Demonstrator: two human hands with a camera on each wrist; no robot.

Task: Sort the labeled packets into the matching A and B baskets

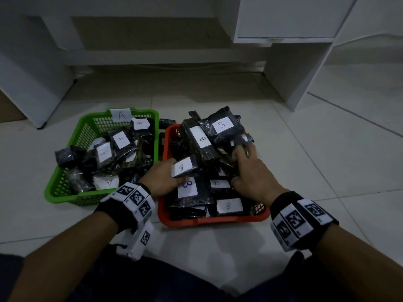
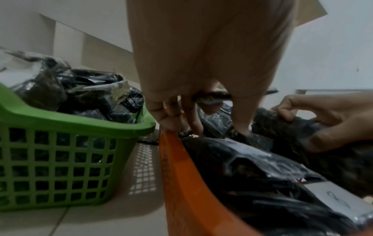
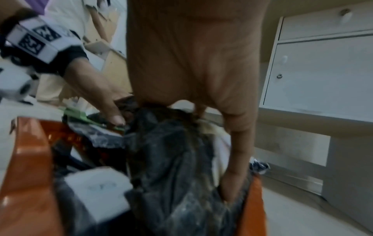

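Both hands work the heaped orange B basket [image 1: 168,214]: left hand [image 1: 162,177] pinches a B-labelled packet [image 1: 185,166] at its near-left corner, right hand [image 1: 250,171] curls into black packets [image 1: 218,136], apparently settling the pile.

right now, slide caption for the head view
Both hands work in the orange basket of B packets; green basket holds A packets.

Black plastic packets with white paper labels fill two baskets on the floor: the green basket [image 1: 87,127], tagged A, lies left of the fingers, holding A packets [image 1: 121,139]. The orange basket [image 1: 209,221] lies under the fingers, heaped with B packets [image 1: 221,125]; one small B packet [image 1: 184,166] is tilted between the left fingers [image 1: 181,178].
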